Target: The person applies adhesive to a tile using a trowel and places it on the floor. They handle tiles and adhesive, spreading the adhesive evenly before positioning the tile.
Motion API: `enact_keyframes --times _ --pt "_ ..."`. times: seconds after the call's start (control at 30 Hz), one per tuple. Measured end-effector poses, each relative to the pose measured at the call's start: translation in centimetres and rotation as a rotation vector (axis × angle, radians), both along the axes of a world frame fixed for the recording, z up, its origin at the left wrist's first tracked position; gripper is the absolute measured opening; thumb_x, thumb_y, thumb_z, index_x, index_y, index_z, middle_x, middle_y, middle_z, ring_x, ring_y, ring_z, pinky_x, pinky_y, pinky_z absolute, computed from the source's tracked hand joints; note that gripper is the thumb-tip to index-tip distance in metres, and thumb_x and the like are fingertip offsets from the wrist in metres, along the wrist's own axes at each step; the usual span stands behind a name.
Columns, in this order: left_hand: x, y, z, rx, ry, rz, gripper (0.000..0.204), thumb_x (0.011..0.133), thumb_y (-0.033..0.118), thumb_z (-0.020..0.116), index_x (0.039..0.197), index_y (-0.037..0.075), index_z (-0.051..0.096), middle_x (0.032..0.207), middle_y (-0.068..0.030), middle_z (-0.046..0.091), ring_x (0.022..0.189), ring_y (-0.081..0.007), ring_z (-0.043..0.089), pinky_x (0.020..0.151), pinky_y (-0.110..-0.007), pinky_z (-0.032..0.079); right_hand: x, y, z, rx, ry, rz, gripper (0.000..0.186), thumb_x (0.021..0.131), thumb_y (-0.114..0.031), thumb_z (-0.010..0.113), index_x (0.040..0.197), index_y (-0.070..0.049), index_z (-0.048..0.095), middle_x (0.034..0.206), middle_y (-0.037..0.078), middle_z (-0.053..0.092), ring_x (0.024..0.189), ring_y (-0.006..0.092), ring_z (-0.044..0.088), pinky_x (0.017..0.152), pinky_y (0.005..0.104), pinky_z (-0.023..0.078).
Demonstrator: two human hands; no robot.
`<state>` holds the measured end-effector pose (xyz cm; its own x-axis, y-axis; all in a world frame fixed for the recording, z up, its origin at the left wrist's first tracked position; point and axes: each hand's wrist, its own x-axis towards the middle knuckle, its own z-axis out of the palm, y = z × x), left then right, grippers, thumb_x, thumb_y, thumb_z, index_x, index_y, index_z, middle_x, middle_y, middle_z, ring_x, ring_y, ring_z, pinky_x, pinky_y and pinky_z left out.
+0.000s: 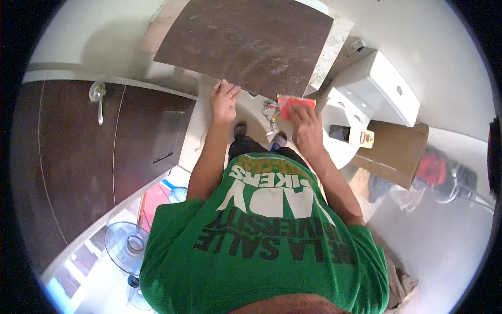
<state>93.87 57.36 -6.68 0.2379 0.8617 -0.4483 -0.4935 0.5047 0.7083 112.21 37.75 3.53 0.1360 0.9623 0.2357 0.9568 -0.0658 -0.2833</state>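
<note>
Our right hand (307, 127) gripping a flat red pad (287, 104), left hand (225, 103), grip unclear, at a flat dark-brown board (248, 42), upper centre

White, orange, dark lettering (282, 203) on shirt (272, 282)

Holding a flat red-orange pad (286, 106) in the right hand (306, 125), up at the near right corner of the dark brown panel (246, 42), and meeting its near edge with the left hand (224, 103)!
</note>
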Motion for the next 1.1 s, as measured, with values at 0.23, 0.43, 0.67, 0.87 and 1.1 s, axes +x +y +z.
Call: enact_keyframes --times 0.23,0.43,0.67,0.87,1.1 --pt "-2.0 1.1 0.7 -0.022 0.001 -0.224 0.029 0.097 0.022 0.055 0.117 0.002 0.047 0.099 -0.0081 0.056 0.096 -0.0290 0.064 0.079 -0.038 0.054 -3.4 -0.5 4.1 0.076 0.212 -0.192 0.033 0.076 0.005 0.058 0.107 -0.004 0.064 0.103 0.014 0.065 0.095 0.0320 0.061 0.085 0.0428 0.045" --pt "-2.7 2.5 1.9 -0.002 -0.047 -0.426 0.016 0.097 0.020 0.053 0.108 0.008 0.052 0.097 -0.0056 0.059 0.099 -0.0292 0.064 0.077 -0.041 0.054 -4.6 2.0 -0.3 0.122 0.075 -0.290 0.033 0.075 0.004 0.058 0.106 -0.003 0.065 0.109 0.013 0.064 0.101 0.0309 0.059 0.088 0.0433 0.043" --pt "-4.1 4.0 2.1 -0.039 -0.072 -0.546 0.020 0.097 0.025 0.055 0.106 0.008 0.052 0.101 -0.0065 0.061 0.099 -0.0294 0.065 0.078 -0.042 0.055 -8.9 0.9 1.0 0.139 0.104 -0.492 0.027 0.078 0.004 0.056 0.101 -0.006 0.066 0.101 0.010 0.066 0.095 0.0288 0.061 0.086 0.0404 0.043" --pt "-4.2 4.7 2.3 -0.038 -0.050 -0.570 0.025 0.099 0.029 0.051 0.104 0.004 0.051 0.103 -0.0113 0.057 0.099 -0.0298 0.065 0.076 -0.040 0.056 -6.9 3.7 0.9 0.051 0.020 -0.358 0.031 0.077 0.004 0.056 0.105 -0.007 0.065 0.104 0.010 0.065 0.099 0.0305 0.059 0.087 0.0428 0.042" --pt "-4.8 4.9 2.2 -0.042 -0.079 -0.601 0.033 0.098 0.035 0.053 0.109 0.004 0.050 0.110 -0.0142 0.059 0.099 -0.0291 0.064 0.080 -0.041 0.054 -9.9 2.1 2.5 0.089 0.145 -0.464 0.032 0.072 0.001 0.060 0.102 -0.007 0.067 0.102 0.010 0.066 0.094 0.0303 0.061 0.084 0.0417 0.043"
